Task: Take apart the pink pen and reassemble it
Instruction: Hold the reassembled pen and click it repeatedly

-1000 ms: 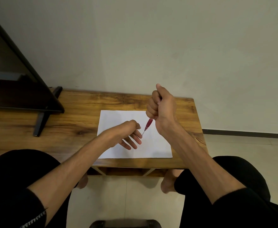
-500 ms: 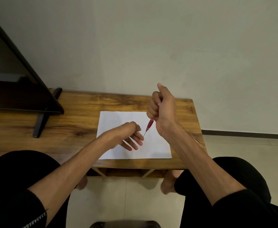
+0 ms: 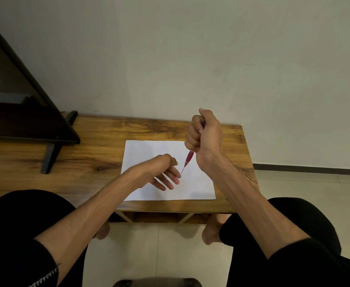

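My right hand [image 3: 206,137] is a closed fist around the pink pen [image 3: 189,157], held upright over the table. Only the pen's lower end shows below the fist, tapering to a thin dark tip that points down and left. My left hand [image 3: 163,172] hovers over the white paper [image 3: 197,183], with three fingers stretched toward me. Its thumb and forefinger are curled together beside the pen tip, and whether they pinch a small part is hidden. The pen tip ends just right of the left fingertips.
The paper lies on a low wooden table [image 3: 99,146] against a pale wall. A dark TV on black feet [image 3: 25,121] stands on the table's left part. My knees in black trousers flank the near edge, above a tiled floor.
Almost nothing: both hands keep their poses, and the pen tip stays close to the left fingertips.
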